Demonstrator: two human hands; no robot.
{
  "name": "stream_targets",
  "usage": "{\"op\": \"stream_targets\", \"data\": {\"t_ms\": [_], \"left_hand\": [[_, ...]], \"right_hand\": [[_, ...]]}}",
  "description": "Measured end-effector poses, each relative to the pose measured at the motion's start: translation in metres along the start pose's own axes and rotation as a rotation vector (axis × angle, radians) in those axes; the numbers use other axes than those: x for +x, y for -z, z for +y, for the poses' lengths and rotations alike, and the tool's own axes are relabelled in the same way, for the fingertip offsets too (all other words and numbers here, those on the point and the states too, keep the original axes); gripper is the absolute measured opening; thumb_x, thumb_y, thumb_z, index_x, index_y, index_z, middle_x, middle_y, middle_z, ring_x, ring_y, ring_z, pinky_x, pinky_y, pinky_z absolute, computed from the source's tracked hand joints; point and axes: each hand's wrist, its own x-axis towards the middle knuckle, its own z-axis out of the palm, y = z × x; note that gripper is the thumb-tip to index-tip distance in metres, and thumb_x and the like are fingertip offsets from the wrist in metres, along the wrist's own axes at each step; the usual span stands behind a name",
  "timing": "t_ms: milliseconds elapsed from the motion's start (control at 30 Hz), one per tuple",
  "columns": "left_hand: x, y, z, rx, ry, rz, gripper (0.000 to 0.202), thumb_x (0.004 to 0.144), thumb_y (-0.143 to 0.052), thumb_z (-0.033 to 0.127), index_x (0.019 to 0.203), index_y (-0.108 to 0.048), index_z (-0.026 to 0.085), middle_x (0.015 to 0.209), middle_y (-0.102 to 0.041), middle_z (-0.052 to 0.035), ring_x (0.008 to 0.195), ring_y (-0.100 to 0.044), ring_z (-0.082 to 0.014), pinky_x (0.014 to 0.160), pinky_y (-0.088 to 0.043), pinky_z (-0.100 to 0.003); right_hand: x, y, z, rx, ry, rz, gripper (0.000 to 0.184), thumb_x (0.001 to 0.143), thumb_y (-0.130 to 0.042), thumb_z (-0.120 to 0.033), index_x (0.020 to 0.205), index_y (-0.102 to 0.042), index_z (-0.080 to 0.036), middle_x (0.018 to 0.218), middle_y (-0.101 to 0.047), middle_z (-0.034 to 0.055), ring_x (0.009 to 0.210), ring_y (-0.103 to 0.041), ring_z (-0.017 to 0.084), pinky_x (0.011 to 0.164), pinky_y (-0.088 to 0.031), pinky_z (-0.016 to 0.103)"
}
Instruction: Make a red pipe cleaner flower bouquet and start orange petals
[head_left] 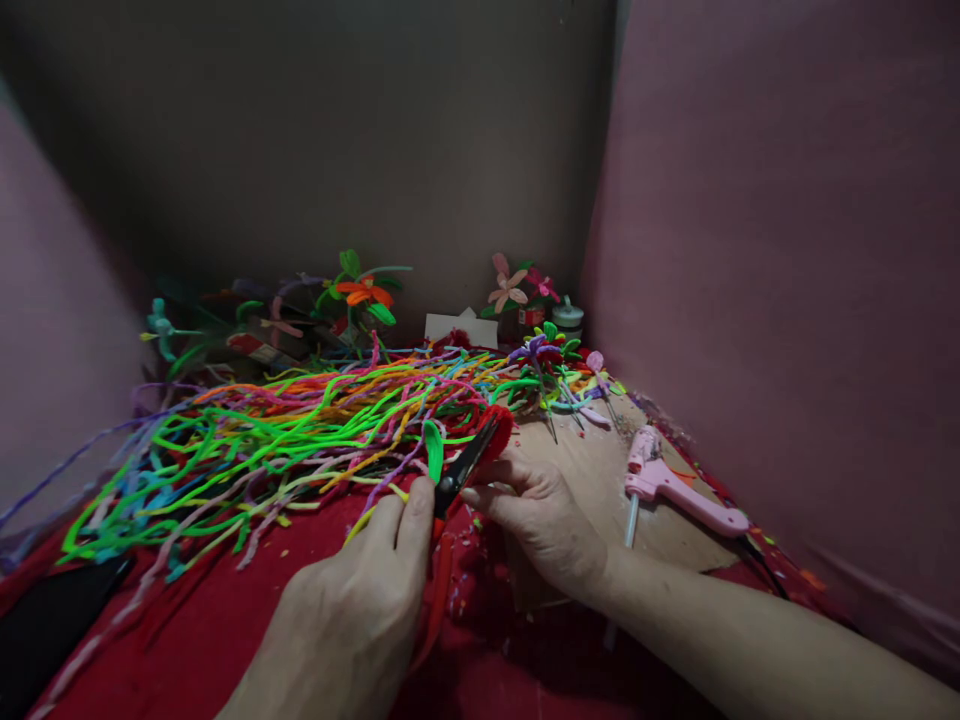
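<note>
My left hand (352,600) is closed around a pair of scissors (466,468) with black blades and red handles, the blades pointing up and away. By its thumb are a green loop of pipe cleaner (433,452) and a yellow strand (364,522); whether the hand grips them too, I cannot tell. My right hand (536,515) is closed in a pinch just right of the blades. At its fingertips, a red fuzzy pipe cleaner piece (501,432) shows behind the blades, and the fingers partly hide where it is held.
A heap of bright pipe cleaners (300,430) spreads over the red cloth (217,640). On the right, a pink glue gun (690,495) lies on a cardboard sheet (592,480). Pipe cleaner flowers (364,292) stand along the back wall, with a white-lidded jar (568,318) in the corner.
</note>
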Motion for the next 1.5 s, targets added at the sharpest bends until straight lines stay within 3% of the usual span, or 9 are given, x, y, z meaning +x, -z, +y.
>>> {"op": "stream_targets", "data": {"t_ms": [133,267,567,767,867,1033,1200,1367,1500], "left_hand": [[-0.002,-0.005,0.0,-0.034,-0.054,0.064,0.049,0.07,-0.029,-0.008,0.108,-0.058,0.003,0.093,-0.071,-0.015,0.068,-0.07,-0.0158,0.043,-0.051,-0.017],[-0.002,-0.006,0.003,-0.063,-0.075,0.022,0.046,0.073,-0.03,-0.006,0.11,-0.057,0.002,0.093,-0.071,-0.0166,0.067,-0.07,-0.0174,0.044,-0.052,-0.019],[0.009,0.006,0.008,0.031,0.009,-0.011,0.05,0.069,-0.028,-0.01,0.104,-0.061,0.001,0.081,-0.07,-0.0144,0.058,-0.068,-0.0178,0.041,-0.052,-0.022],[0.005,0.002,0.009,-0.005,0.007,-0.019,0.047,0.071,-0.029,-0.009,0.104,-0.06,0.003,0.083,-0.07,-0.0136,0.06,-0.068,-0.0162,0.043,-0.053,-0.02],[0.002,-0.003,0.009,-0.089,-0.031,0.042,0.045,0.074,-0.028,-0.008,0.105,-0.058,0.004,0.087,-0.071,-0.0141,0.069,-0.07,-0.0162,0.049,-0.055,-0.019],[0.003,-0.002,0.01,-0.221,-0.046,0.073,0.047,0.074,-0.026,-0.007,0.11,-0.052,0.009,0.084,-0.072,-0.008,0.068,-0.07,-0.0143,0.051,-0.055,-0.016],[0.006,0.006,0.01,-0.293,-0.093,0.105,0.05,0.077,-0.027,-0.003,0.124,-0.039,0.005,0.095,-0.072,-0.0134,0.073,-0.071,-0.0151,0.054,-0.056,-0.016],[0.008,0.01,-0.002,-0.189,-0.054,0.139,0.046,0.078,-0.029,0.0,0.123,-0.039,0.006,0.104,-0.07,-0.0175,0.089,-0.07,-0.0184,0.071,-0.058,-0.022],[0.003,0.007,-0.014,-0.075,0.027,0.173,0.045,0.08,-0.028,0.002,0.123,-0.039,0.005,0.102,-0.07,-0.0185,0.075,-0.072,-0.0194,0.057,-0.058,-0.022]], "right_hand": [[0.0,0.0,0.0,0.003,-0.007,-0.011,0.015,0.071,-0.072,-0.028,0.085,-0.072,-0.022,0.097,-0.062,0.0029,0.095,-0.056,0.017,0.096,-0.04,0.036],[-0.001,-0.001,-0.002,0.033,-0.016,-0.026,0.017,0.071,-0.072,-0.027,0.088,-0.072,-0.023,0.101,-0.063,0.0029,0.097,-0.056,0.017,0.096,-0.04,0.036],[-0.003,0.0,0.002,0.03,-0.044,-0.031,0.019,0.073,-0.071,-0.027,0.091,-0.073,-0.022,0.107,-0.063,0.0036,0.106,-0.055,0.019,0.1,-0.039,0.036],[-0.002,-0.005,-0.005,0.104,-0.052,-0.036,0.023,0.068,-0.075,-0.029,0.091,-0.072,-0.023,0.096,-0.067,0.0017,0.093,-0.06,0.018,0.093,-0.044,0.035],[-0.003,-0.006,-0.006,0.114,-0.047,-0.04,0.023,0.068,-0.075,-0.027,0.09,-0.072,-0.024,0.096,-0.067,0.0013,0.092,-0.06,0.017,0.092,-0.043,0.035],[-0.003,-0.005,0.001,0.103,-0.036,-0.049,0.02,0.071,-0.073,-0.028,0.09,-0.073,-0.023,0.094,-0.067,0.002,0.094,-0.06,0.018,0.091,-0.043,0.035],[-0.005,-0.005,0.002,0.08,-0.02,-0.038,0.015,0.071,-0.073,-0.03,0.085,-0.073,-0.023,0.095,-0.064,0.003,0.094,-0.058,0.018,0.089,-0.043,0.033],[-0.002,-0.006,-0.007,0.141,-0.072,0.021,0.012,0.067,-0.075,-0.026,0.078,-0.073,-0.021,0.087,-0.065,0.0013,0.089,-0.058,0.017,0.089,-0.043,0.033],[0.002,-0.006,-0.013,0.145,-0.074,0.027,0.01,0.068,-0.074,-0.025,0.076,-0.074,-0.021,0.08,-0.067,0.0011,0.086,-0.059,0.017,0.09,-0.041,0.033]]}}
